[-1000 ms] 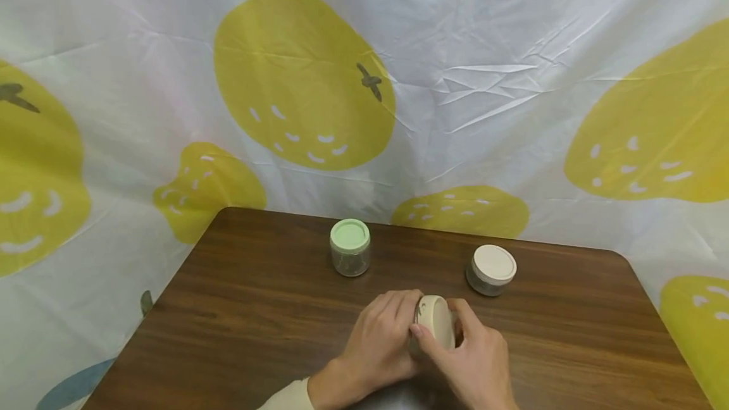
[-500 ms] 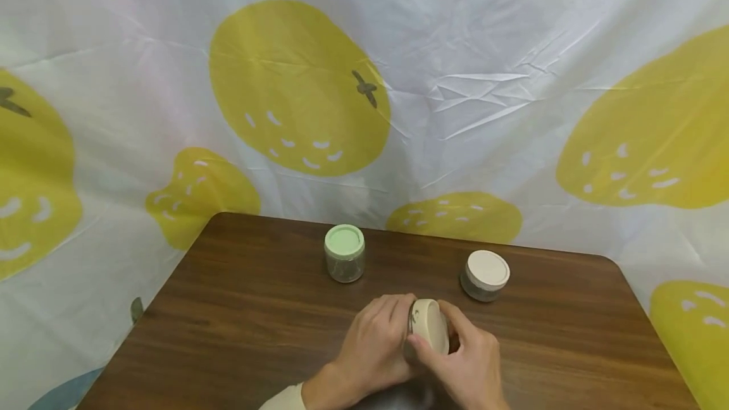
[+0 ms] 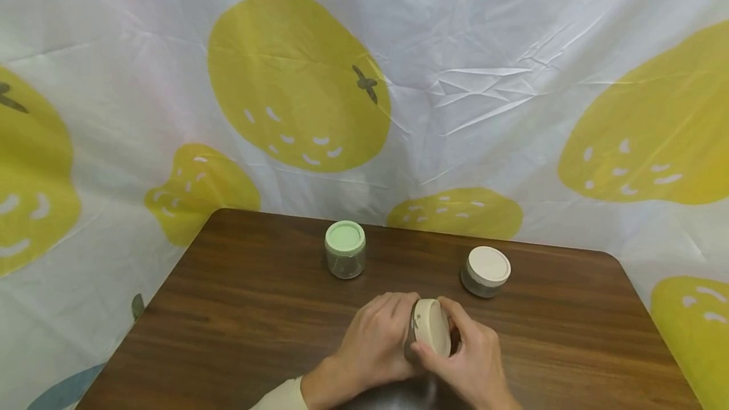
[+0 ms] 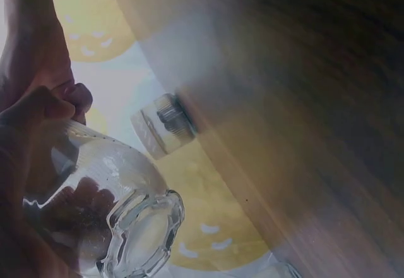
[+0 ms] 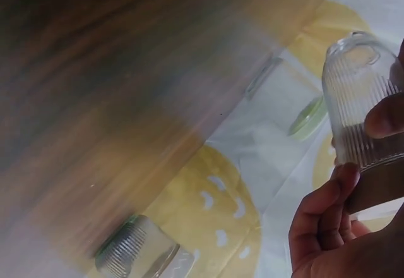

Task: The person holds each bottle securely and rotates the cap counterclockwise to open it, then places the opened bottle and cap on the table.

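Observation:
Both hands hold a ribbed clear glass jar (image 5: 344, 104) with a cream lid (image 3: 435, 328), low over the table in the head view. My left hand (image 3: 376, 337) is curled round the glass body. My right hand (image 3: 471, 353) grips the lid's rim, thumb on the near side and fingers on the far side. The jar lies tilted, its lid facing right, with a small dark mark on the lid's side. In the left wrist view the jar's thick glass base (image 4: 148, 234) shows. The lid covers the jar's mouth.
A glass jar with a green lid (image 3: 345, 239) stands upright at the back of the brown table (image 3: 239, 309). To its right stands a shorter jar with a pale lid (image 3: 488, 264). A white cloth with yellow fruit prints (image 3: 302, 81) hangs behind the table.
The dark mark on the lid has shifted slightly downward, so the lid looks turned a little. Both hands keep their grip. The head view has shifted slightly.

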Demonstrator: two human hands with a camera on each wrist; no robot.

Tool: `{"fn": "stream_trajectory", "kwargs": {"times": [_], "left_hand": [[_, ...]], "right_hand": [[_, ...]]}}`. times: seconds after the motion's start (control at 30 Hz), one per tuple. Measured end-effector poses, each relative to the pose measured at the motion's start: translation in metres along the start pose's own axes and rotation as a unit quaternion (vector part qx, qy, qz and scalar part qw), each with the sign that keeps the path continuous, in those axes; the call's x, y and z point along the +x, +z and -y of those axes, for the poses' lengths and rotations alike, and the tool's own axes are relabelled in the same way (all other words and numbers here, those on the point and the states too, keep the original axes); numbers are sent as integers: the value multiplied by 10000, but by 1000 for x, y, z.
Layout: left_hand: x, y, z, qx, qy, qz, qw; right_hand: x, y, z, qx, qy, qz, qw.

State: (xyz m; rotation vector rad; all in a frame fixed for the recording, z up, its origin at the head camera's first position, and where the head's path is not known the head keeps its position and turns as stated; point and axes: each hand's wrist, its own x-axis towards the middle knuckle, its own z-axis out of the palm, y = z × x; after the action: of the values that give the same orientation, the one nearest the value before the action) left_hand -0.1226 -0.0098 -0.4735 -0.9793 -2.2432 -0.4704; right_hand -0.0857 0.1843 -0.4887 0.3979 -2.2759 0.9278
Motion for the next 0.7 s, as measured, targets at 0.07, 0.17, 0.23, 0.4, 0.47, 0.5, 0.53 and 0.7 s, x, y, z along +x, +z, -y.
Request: {"fn": "stream_trajectory", "kwargs": {"times": [0.07,0.17,0.23,0.4,0.47,0.5,0.53,0.7], "left_hand": [[0,-1,0,6,2,147,9999],[-1,-2,1,-12,5,333,9994],[-1,-2,1,-59,11,429,9991],[0,-6,3,-304,84,792,9964],[1,-8,5,-439,132,981,9941],[1,-8,6,-515,154,1065,9929],[2,-9,6,-583,170,1143,9916],[1,-12,10,-847,142,1388,9866]], "right_hand": [[0,-1,-2,12,-112,48,9999],[-2,-1,-5,14,-271,111,9996],[-3,-2,-7,40,-368,148,9992],[-5,-4,-11,83,-558,271,9980],[-6,-5,-12,64,-653,368,9972],[-6,-5,-12,86,-710,431,9965],[-6,-5,-12,98,-761,507,9958],[-5,-6,-12,58,-1017,757,9919]]}}
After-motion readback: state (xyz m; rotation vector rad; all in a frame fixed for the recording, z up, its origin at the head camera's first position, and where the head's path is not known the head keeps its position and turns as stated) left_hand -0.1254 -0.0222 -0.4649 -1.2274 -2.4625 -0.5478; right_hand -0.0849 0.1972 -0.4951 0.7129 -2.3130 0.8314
